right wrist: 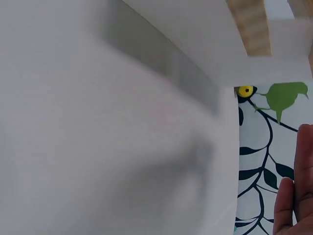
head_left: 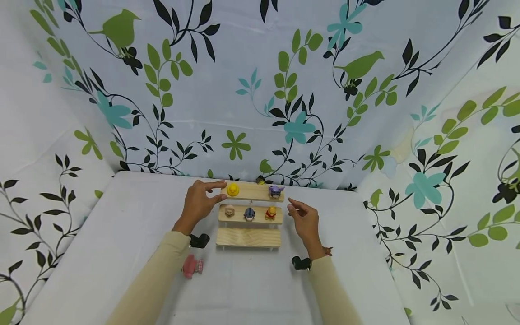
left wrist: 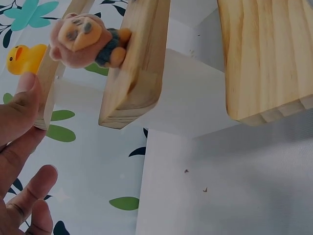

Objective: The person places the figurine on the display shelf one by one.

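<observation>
A three-step wooden display stand (head_left: 248, 237) stands at the table's back. On its top board (head_left: 252, 191) sit a yellow duck figure (head_left: 233, 189) and a purple figure (head_left: 276, 191). The middle board (head_left: 237, 219) carries a small tan furry figure (head_left: 229, 211), a blue-grey figure (head_left: 249, 214) and a yellow bear figure in red (head_left: 270, 213). My left hand (head_left: 199, 202) pinches the top board's left end between thumb and forefinger, beside the duck (left wrist: 30, 58). My right hand (head_left: 305, 224) hovers off that board's right end, fingers loosely bent, holding nothing.
A pink toy figure (head_left: 190, 266) lies on the white table (head_left: 243, 289), left of the stand and near my left forearm. Leaf-and-bird patterned cloth (head_left: 227, 90) hangs close behind the stand and along both sides. The lowest board holds no figures.
</observation>
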Demonstrator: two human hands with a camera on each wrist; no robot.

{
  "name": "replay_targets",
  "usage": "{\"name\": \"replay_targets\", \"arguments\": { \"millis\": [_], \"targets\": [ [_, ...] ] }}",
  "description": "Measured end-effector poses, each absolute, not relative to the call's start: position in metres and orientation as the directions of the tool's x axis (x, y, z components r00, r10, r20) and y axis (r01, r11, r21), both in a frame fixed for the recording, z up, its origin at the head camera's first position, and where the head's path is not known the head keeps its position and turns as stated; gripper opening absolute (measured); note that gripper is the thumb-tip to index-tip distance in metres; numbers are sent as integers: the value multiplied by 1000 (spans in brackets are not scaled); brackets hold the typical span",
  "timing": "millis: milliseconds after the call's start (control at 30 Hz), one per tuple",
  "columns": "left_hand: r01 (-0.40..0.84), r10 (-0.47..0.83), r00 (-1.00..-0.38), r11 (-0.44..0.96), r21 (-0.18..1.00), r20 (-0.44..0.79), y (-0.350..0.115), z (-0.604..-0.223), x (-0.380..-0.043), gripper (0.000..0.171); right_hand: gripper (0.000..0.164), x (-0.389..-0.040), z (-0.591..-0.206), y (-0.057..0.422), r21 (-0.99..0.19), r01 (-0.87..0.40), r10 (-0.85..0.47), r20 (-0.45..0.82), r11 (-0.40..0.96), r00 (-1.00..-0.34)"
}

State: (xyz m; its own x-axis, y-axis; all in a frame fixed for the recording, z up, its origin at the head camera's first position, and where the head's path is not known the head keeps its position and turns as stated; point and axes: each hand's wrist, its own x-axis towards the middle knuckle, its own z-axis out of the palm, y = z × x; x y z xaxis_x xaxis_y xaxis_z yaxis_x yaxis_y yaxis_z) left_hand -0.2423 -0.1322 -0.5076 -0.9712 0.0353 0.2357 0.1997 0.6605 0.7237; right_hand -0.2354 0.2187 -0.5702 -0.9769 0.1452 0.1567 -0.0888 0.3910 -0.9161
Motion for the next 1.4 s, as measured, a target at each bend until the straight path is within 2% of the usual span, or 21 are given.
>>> {"name": "replay_targets", "arguments": {
  "millis": [133,333,467,533,767,867,1067,1267,1400],
  "targets": [
    [202,36,-970,666,718,240,-132,-508,-243,42,28,-260,-565,218,-911,-55,133,119,408,-984],
    [203,33,-969,676,708,247,-133,-509,-242,42,29,-296,-560,210,-878,-96,58,139,468,-989],
    [210,39,-968,674,708,250,-134,-509,-242,41,39,-319,-561,203,-864,-96,5,114,494,-993],
    [207,40,-969,668,715,243,-134,-509,-242,41,48,-328,-562,199,-871,-89,-27,87,483,-996],
    [193,38,-973,665,722,226,-135,-509,-241,43,34,-358,-576,186,-914,-89,-152,30,397,-988],
    [186,37,-976,661,727,216,-136,-509,-240,45,37,-370,-582,181,-928,-83,-198,10,364,-980],
    [176,41,-979,659,731,199,-137,-511,-237,45,37,-389,-601,175,-865,-157,-253,36,478,-967],
    [181,46,-978,665,725,202,-136,-510,-237,45,37,-404,-614,173,-833,-291,-342,132,471,-930],
    [184,39,-976,667,722,213,-137,-508,-240,45,34,-415,-620,169,-828,-287,-349,120,481,-930]
  ]
}}
